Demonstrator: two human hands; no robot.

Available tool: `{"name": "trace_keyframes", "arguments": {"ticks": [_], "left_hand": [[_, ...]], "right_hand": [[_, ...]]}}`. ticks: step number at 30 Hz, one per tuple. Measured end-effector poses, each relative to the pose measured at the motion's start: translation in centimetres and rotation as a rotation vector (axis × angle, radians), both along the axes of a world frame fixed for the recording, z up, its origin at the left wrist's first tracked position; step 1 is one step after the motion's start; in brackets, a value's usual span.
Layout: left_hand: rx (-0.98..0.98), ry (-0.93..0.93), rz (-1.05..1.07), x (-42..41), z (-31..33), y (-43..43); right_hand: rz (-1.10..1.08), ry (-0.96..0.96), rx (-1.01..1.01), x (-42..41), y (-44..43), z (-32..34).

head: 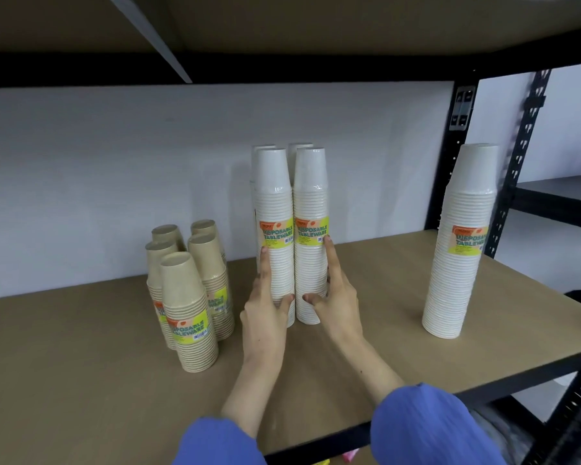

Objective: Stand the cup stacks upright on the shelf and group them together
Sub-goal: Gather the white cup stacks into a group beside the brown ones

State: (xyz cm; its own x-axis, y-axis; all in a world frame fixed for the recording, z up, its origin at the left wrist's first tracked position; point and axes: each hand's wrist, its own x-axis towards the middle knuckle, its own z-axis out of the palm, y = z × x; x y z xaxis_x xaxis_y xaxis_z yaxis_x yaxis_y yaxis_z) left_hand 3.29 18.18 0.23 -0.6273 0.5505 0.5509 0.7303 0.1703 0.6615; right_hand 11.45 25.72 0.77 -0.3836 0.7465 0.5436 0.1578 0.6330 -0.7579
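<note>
Both forearms reach up from the bottom centre of the frame, each in a blue sleeve (426, 427). The left hand (265, 313) is open and laid against the left side of the front-left white cup stack (275, 236), index finger extended upward along it, thumb on its front. The right hand (336, 303) is open and pressed against the front-right white cup stack (311, 236), index finger pointing up along its right side, thumb on its lower front. Neither hand closes around a stack.

Count, white: four upright stacks grouped at frame centre, two in front touching, two behind mostly hidden; one further white stack (460, 243) stands alone, well apart at the right. Total five.

Count, brown: five upright kraft cup stacks (190, 313) clustered at centre left.

All stand on the brown shelf board (81, 380).
</note>
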Motion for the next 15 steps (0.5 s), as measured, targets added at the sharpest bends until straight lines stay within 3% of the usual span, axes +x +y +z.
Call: {"name": "trace_keyframes", "arguments": {"ticks": [15], "left_hand": [[-0.045, 0.045, 0.044, 0.3, -0.6, -0.4]], "right_hand": [[0.016, -0.013, 0.005, -0.3, 0.5, -2.1]]}}
